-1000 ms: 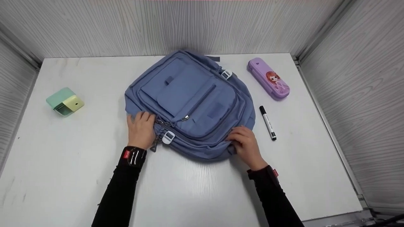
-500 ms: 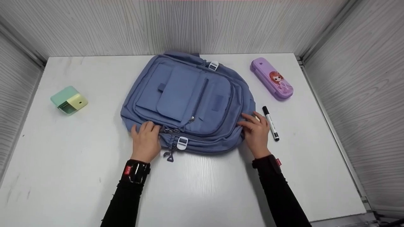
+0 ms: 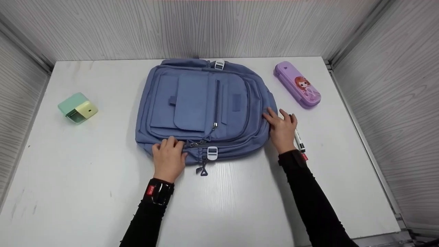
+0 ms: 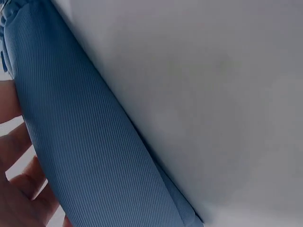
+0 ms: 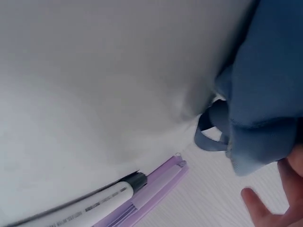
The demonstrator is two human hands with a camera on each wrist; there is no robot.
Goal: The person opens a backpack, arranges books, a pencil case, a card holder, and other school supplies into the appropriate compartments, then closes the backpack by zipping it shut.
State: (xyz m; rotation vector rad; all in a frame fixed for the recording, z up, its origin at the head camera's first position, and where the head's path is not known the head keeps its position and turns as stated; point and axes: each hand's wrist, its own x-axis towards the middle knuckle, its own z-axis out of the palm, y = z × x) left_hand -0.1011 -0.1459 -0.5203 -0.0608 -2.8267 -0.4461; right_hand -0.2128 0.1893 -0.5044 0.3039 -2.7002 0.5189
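Note:
A blue backpack [image 3: 193, 103] lies flat on the table, its front pockets and zips facing up. At its near left edge, my left hand [image 3: 168, 161] grips the fabric beside the zip pulls. The left wrist view shows those fingers [image 4: 33, 179] along the backpack's ribbed side [image 4: 90, 127]. My right hand [image 3: 283, 132] pinches the backpack's right edge with thumb and forefinger, the other fingers spread away from it. Partly behind this hand lies a black-and-white marker [image 3: 299, 141], also seen in the right wrist view.
A purple pencil case [image 3: 297, 85] with a cartoon girl lies at the back right. On the left sits a small green-and-yellow box [image 3: 78, 108] with an opening. Wood-grained panels [image 3: 192, 29] rise behind the white table [image 3: 103, 206] and at its sides.
The backpack has turned clockwise, so its sides now run nearly straight with the table. My left hand has moved right and nearer; my right hand has moved away and right, partly covering the marker.

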